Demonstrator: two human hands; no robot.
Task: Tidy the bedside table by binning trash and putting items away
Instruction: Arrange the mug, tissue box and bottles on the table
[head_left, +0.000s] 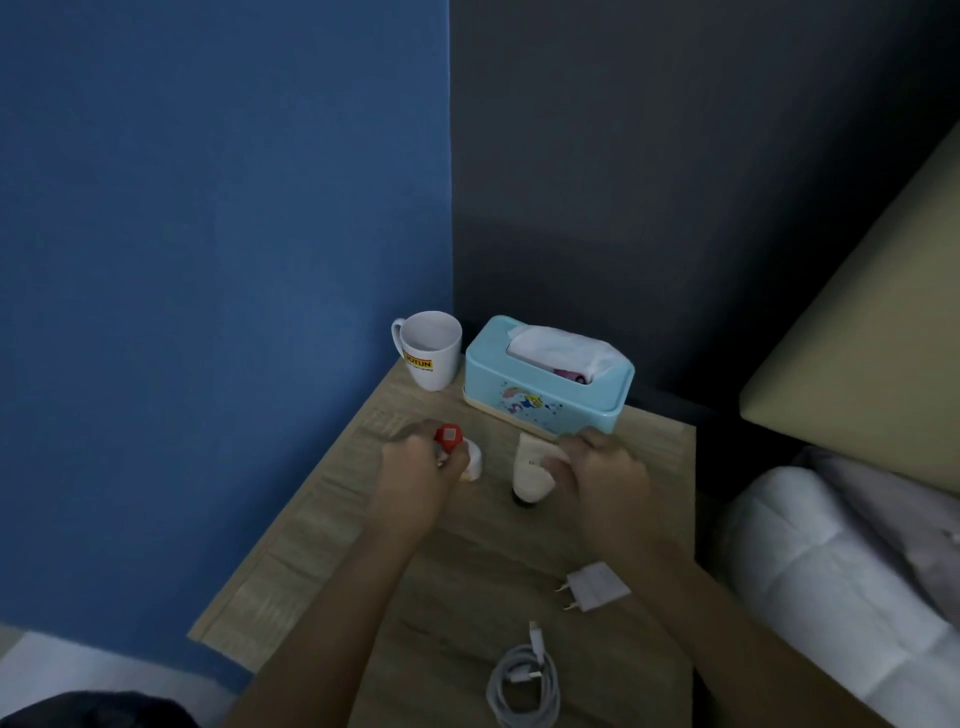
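Left hand (415, 470) clenched around red-capped bottle (450, 439), right hand (597, 470) gripping cream tube (530, 467) over table (311, 519)

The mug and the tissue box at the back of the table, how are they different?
The mug is white and round with a handle; the tissue box is light blue and long, with none. The mug looks empty inside; the tissue box has white tissue poking out of its top. The mug bears a yellow label with writing; the tissue box has cartoon pictures. Both stand upright on the bedside table, side by side, and neither hand touches them.
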